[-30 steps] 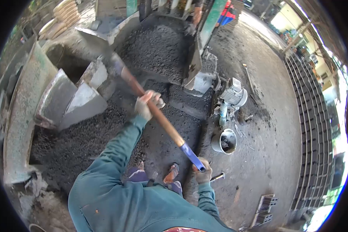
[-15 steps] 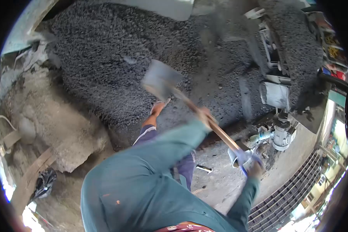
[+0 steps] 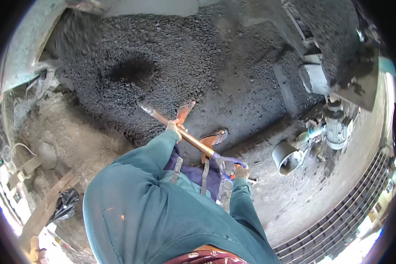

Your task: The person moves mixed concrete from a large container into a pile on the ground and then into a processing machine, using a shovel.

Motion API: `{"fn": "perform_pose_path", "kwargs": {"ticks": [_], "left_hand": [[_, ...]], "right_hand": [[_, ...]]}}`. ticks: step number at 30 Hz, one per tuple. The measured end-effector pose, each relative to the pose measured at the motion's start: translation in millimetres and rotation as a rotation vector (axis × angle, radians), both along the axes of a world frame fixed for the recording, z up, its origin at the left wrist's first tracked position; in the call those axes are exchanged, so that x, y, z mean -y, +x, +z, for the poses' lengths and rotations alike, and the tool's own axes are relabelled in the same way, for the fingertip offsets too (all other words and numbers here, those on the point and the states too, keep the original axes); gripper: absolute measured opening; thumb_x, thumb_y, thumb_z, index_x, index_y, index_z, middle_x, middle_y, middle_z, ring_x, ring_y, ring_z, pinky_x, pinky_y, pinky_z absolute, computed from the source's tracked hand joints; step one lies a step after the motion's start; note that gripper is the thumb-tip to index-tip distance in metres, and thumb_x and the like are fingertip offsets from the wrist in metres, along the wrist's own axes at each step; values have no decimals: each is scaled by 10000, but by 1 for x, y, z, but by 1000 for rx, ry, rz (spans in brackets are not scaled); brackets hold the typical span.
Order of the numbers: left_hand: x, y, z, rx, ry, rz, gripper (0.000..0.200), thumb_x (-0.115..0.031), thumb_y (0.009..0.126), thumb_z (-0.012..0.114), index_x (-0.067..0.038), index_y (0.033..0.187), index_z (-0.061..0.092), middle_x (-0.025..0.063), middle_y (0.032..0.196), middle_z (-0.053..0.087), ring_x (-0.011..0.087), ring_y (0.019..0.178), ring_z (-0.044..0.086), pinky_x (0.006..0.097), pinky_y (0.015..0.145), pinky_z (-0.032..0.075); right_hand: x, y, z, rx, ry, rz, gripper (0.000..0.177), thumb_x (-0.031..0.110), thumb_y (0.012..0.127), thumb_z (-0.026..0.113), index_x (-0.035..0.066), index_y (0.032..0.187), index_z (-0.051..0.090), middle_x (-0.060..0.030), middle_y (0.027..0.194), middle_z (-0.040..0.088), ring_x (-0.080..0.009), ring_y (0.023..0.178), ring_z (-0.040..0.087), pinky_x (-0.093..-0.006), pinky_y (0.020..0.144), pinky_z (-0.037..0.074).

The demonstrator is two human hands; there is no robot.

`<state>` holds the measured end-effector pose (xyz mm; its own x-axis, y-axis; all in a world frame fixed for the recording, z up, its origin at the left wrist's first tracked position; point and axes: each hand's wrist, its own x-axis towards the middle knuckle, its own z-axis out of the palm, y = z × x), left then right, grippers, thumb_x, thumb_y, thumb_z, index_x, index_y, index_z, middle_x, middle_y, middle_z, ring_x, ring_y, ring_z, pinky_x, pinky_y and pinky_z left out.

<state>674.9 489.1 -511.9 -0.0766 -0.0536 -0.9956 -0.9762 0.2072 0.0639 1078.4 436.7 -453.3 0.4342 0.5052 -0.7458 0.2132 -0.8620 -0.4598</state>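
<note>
A shovel (image 3: 193, 140) slants across the front of my legs, its wooden shaft pointing to the upper left. My left hand (image 3: 174, 128) is wrapped round the shaft partway down. At the upper end, my right hand (image 3: 240, 172) is closed on the blue D-shaped handle (image 3: 224, 159). The shovel's metal neck (image 3: 146, 107) runs into the near part of a dark, gravelly heap (image 3: 163, 48), and the blade is hidden there. Just beyond it lies a dark hollow (image 3: 134, 70) in the heap. My feet, in sandals (image 3: 218, 137), stand at the heap's near edge.
A bucket (image 3: 287, 157) lies tipped on the concrete floor to the right, near an electric motor (image 3: 337, 131). A ribbed dark strip (image 3: 339, 229) curves along the lower right. Rough rock (image 3: 88, 132), a wooden plank (image 3: 48, 202) and a black plastic bag (image 3: 66, 203) are at left.
The shovel blade, raised and in view before, is now down in the heap. Both hands have moved left with the shovel, the right one in close to my legs.
</note>
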Motion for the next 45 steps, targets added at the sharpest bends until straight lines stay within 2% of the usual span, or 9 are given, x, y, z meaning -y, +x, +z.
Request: {"fn": "perform_pose_path", "kwargs": {"ticks": [8, 13, 18, 23, 28, 34, 35, 38, 45], "left_hand": [[42, 23, 52, 92, 288, -352, 336, -337, 959, 522, -162, 694, 411, -2, 543, 377, 202, 481, 396, 449, 577, 434], [-94, 94, 191, -33, 439, -634, 183, -311, 928, 616, -217, 842, 483, -4, 619, 407, 216, 548, 428, 451, 598, 445], [-247, 189, 363, 382, 1096, -794, 308, -285, 911, 656, -215, 732, 415, -27, 594, 404, 162, 529, 410, 412, 642, 424], [-332, 253, 472, 684, 1403, -832, 309, -271, 905, 684, -178, 704, 467, -10, 623, 487, 169, 544, 497, 393, 629, 452], [-370, 266, 417, 473, 1502, -889, 251, -279, 922, 668, -162, 783, 494, -9, 625, 494, 160, 526, 516, 395, 588, 456], [-270, 217, 425, 568, 1527, -614, 265, -272, 910, 695, -142, 775, 506, 39, 701, 541, 228, 624, 576, 447, 681, 480], [-253, 203, 424, 492, 1471, -551, 269, -265, 893, 712, -133, 775, 510, 45, 709, 545, 229, 629, 583, 455, 688, 484], [-211, 169, 382, 380, 1261, -329, 262, -232, 873, 729, -115, 793, 508, 54, 727, 552, 218, 622, 583, 472, 707, 497], [-142, 103, 271, 390, 966, 275, 177, -148, 921, 620, -93, 826, 482, -18, 639, 495, 139, 540, 535, 423, 757, 518]], "right_hand": [[159, 1, 68, -372, 108, -643, 148, -1, 845, 586, 32, 990, 596, -101, 690, 596, -236, 527, 581, -411, 412, 477], [172, -32, 82, -473, 365, -998, 193, -14, 803, 560, 3, 987, 615, -130, 600, 560, -254, 416, 544, -382, 372, 485], [56, -48, 204, -30, 1083, -1059, 183, 177, 853, 642, 19, 946, 658, -83, 671, 608, -237, 463, 566, -367, 423, 479], [-3, -82, 360, 1000, 1330, -370, 202, 258, 850, 658, 68, 919, 659, -85, 740, 616, -250, 632, 622, -368, 600, 515], [-49, -95, 392, 1416, 1364, 508, 90, 143, 710, 679, 106, 761, 615, -53, 771, 596, -272, 767, 628, -418, 739, 527], [5, 20, 315, 924, 1138, 379, 187, 113, 865, 650, 33, 1034, 660, -117, 1081, 651, -263, 964, 643, -415, 859, 522], [7, 25, 321, 195, 1109, -229, 157, 78, 856, 654, -14, 980, 679, -92, 981, 673, -206, 809, 647, -343, 756, 545], [-29, 83, 319, 1, 1219, -262, 147, 92, 869, 669, -22, 959, 647, -70, 865, 660, -179, 751, 635, -343, 688, 555], [-105, 11, 394, 314, 1242, 581, 361, 329, 797, 815, 22, 906, 660, -59, 793, 649, -175, 741, 629, -313, 689, 501]]}}
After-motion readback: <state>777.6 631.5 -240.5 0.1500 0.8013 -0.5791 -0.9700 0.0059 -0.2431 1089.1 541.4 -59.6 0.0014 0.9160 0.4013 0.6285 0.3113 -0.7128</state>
